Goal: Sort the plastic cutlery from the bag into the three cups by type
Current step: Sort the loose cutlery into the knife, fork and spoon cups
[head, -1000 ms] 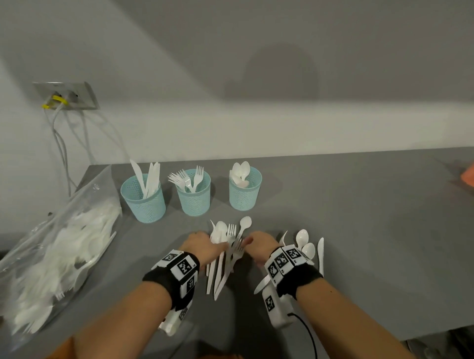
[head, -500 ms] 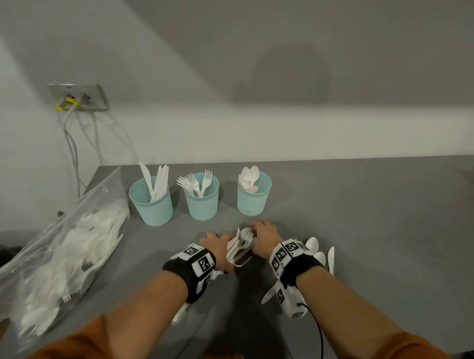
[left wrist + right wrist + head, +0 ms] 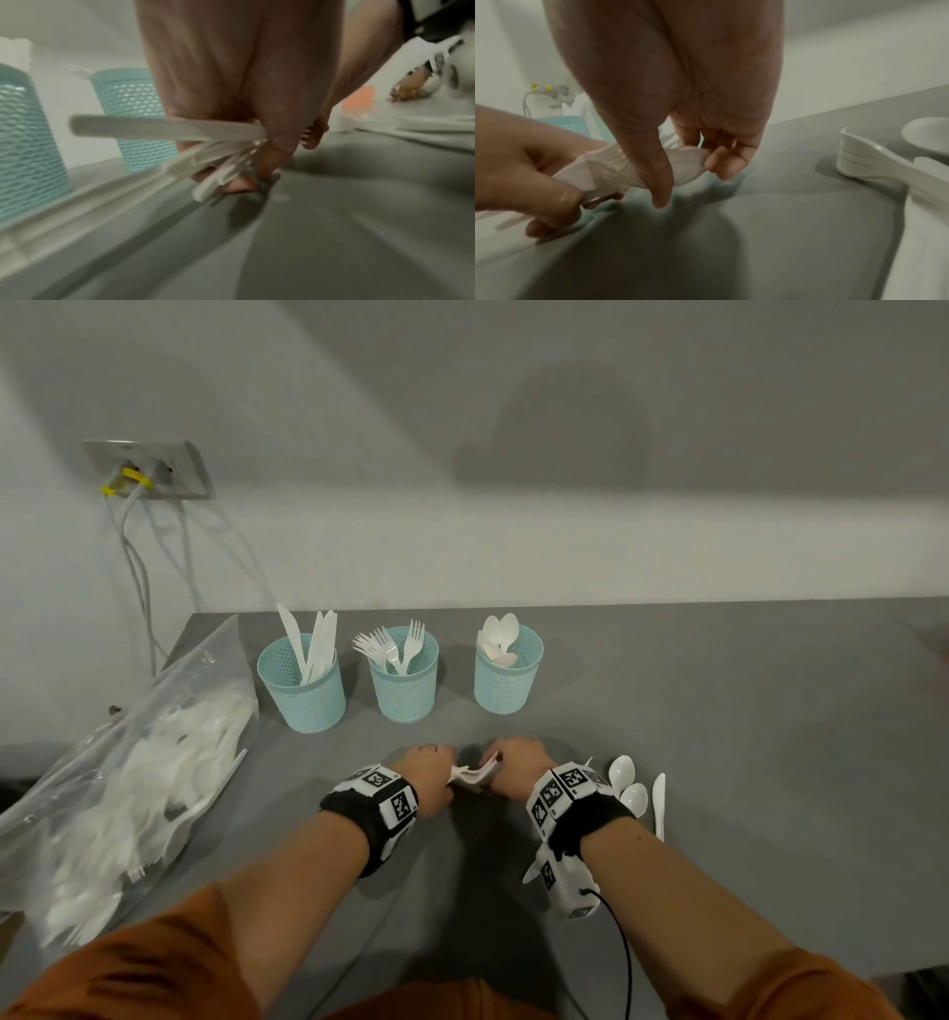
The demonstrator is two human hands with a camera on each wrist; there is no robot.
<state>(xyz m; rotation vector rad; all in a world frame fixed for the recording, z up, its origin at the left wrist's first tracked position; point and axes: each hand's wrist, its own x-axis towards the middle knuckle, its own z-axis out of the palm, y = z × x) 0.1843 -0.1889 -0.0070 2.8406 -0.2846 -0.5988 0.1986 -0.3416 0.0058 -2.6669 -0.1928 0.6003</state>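
Both our hands, left hand (image 3: pixel 429 775) and right hand (image 3: pixel 518 765), grip one mixed bundle (image 3: pixel 475 773) at frame centre, low over the bench (image 3: pixel 719 711). Spoons (image 3: pixel 627 785) lie just right. Cups (image 3: pixel 303 683) above hold only a few pieces each; bag (image 3: pixel 118 773), left edge, looks full. Early stage, we judge.

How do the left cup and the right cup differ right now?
The left cup holds knives standing tall above its rim; the right cup holds spoons with only the bowls peeking out. The left cup stands close to the bag; the right cup stands farthest from it. Both are teal mesh cups, upright on the grey table.
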